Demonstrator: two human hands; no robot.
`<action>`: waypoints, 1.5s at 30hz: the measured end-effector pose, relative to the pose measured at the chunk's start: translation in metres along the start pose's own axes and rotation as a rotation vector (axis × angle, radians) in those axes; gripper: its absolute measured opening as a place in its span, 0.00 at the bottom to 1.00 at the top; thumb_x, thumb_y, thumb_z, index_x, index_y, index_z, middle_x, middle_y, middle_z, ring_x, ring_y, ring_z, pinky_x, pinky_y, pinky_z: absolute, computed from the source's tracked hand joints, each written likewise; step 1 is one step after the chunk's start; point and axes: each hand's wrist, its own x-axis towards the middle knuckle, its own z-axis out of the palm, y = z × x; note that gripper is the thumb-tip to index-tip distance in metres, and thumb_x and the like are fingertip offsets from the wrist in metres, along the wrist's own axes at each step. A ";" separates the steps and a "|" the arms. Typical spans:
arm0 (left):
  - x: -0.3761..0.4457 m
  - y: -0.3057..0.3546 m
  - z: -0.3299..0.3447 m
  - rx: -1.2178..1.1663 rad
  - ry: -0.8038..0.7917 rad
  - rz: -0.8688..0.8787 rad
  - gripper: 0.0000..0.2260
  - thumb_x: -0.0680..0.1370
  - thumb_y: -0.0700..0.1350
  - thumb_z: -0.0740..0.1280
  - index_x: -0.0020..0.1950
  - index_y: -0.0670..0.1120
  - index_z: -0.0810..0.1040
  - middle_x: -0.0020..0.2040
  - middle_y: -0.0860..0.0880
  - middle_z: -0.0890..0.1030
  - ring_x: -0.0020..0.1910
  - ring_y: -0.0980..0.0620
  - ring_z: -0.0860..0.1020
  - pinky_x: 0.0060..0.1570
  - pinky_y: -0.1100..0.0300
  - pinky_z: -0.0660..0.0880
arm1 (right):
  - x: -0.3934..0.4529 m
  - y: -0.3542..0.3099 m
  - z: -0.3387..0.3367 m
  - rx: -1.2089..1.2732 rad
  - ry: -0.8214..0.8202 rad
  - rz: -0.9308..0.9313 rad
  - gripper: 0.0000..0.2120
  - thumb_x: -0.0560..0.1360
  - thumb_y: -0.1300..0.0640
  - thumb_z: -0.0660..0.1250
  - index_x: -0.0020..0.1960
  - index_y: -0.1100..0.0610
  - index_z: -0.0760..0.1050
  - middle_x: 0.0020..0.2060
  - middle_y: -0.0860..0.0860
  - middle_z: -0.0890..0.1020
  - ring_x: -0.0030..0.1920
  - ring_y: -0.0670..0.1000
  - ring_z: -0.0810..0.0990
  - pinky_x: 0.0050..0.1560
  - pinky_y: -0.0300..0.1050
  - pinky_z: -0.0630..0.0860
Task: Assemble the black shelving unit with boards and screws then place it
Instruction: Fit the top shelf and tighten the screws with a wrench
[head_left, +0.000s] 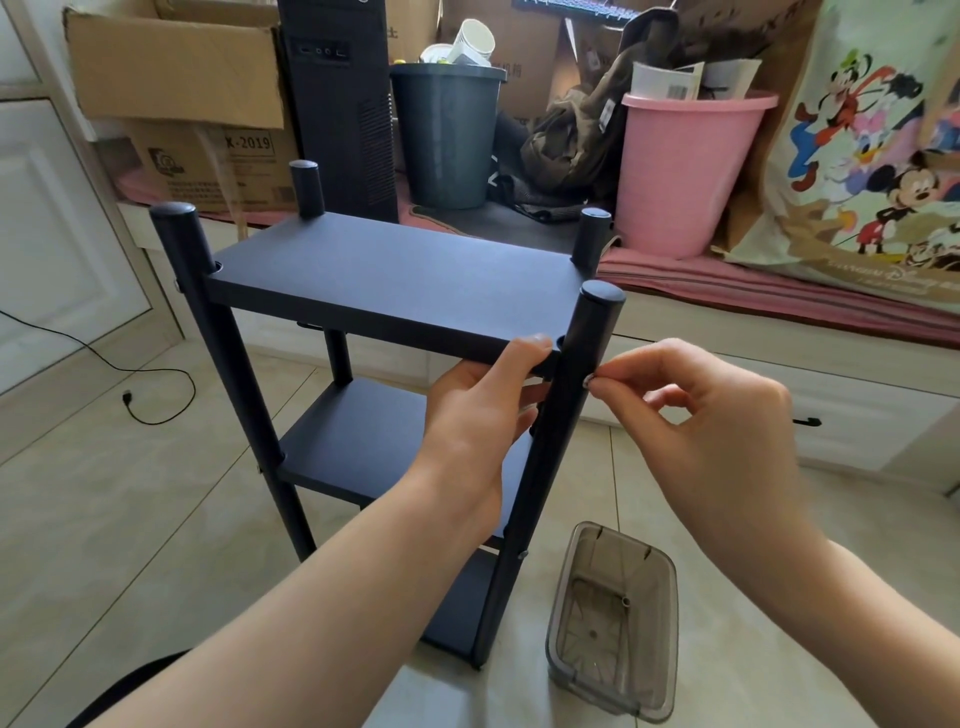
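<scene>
The black shelving unit stands upright on the pale tile floor, in the middle of the view and right in front of the person. Its long way goes up and down. It has four round posts with flat caps on top and three flat boards. The top board lies level, and its long side runs from left to right.

Behind the shelf sit a big cardboard box, and under it a second box with "X-2019" printed on it. Next to them are a black computer tower, a dark bin with paper cups on top, and a pink bin. At the far right a big bag shows cartoon mice and ducks, and the word "Disney" can be read low on it.

A clear smoky plastic box stands open on the floor just beside the near right post.

The left hand grips the front edge of the top board, thumb on top and fingers curled under.

The right hand pinches a small screw between thumb and first finger, pressed against the side of the near right post. Its other fingers are curled loosely.
</scene>
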 end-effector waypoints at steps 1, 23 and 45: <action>0.000 0.000 0.000 -0.002 0.002 0.001 0.07 0.76 0.51 0.69 0.47 0.47 0.82 0.46 0.48 0.87 0.50 0.51 0.85 0.66 0.45 0.73 | 0.001 0.000 0.000 0.012 -0.010 0.012 0.02 0.73 0.59 0.74 0.45 0.54 0.82 0.38 0.41 0.83 0.42 0.44 0.81 0.42 0.38 0.77; -0.011 0.008 -0.026 0.962 0.287 0.754 0.20 0.80 0.57 0.66 0.32 0.48 0.78 0.25 0.56 0.78 0.27 0.56 0.78 0.35 0.59 0.76 | 0.025 0.021 -0.004 0.604 -0.405 0.370 0.21 0.75 0.59 0.71 0.65 0.43 0.76 0.56 0.48 0.84 0.57 0.48 0.83 0.61 0.48 0.78; 0.008 0.000 -0.009 1.272 0.135 0.977 0.22 0.79 0.59 0.61 0.66 0.48 0.79 0.65 0.52 0.80 0.70 0.51 0.72 0.77 0.48 0.47 | 0.047 0.031 0.019 0.907 -0.315 0.801 0.19 0.80 0.45 0.63 0.59 0.58 0.79 0.50 0.57 0.86 0.48 0.55 0.85 0.50 0.50 0.81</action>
